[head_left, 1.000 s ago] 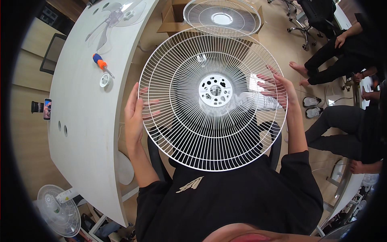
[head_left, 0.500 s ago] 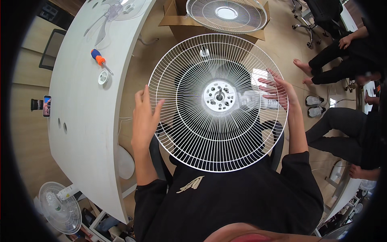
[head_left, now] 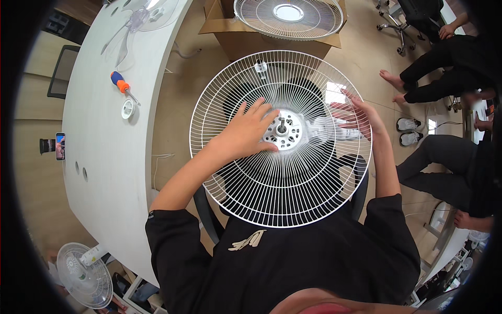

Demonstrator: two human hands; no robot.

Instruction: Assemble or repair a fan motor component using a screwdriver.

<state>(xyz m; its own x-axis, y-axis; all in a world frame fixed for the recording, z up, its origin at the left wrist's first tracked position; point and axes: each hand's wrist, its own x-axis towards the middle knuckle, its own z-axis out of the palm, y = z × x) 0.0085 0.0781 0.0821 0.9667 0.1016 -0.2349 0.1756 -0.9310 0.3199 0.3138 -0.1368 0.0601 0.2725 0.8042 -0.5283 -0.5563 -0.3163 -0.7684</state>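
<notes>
In front of my torso is a round white wire fan grille (head_left: pixel 293 184), its face turned up toward me. A metal shaft (head_left: pixel 282 124) stands in the middle of its perforated white hub (head_left: pixel 292 139). My left hand (head_left: pixel 246 130) reaches over the wires with fingers spread, the fingertips and thumb at the hub's left edge. On the right, my right hand (head_left: pixel 366 118) holds the grille's rim, its fingers extended and seen through the wires. Below the grille, dark shapes and a small white part (head_left: pixel 261 67) show between the wires.
A white table (head_left: pixel 115 172) on the left carries a screwdriver (head_left: pixel 123 86), a white round cap (head_left: pixel 128 109) and clear fan blades (head_left: pixel 138 21). Another grille (head_left: pixel 251 14) rests on a cardboard box (head_left: pixel 235 46) ahead. Other people sit at right, near shoes (head_left: pixel 409 131). An assembled fan (head_left: pixel 83 275) stands lower left.
My left hand has left the grille's left rim and moved inward to the hub. My right hand stays at the right rim. The view has shifted slightly.
</notes>
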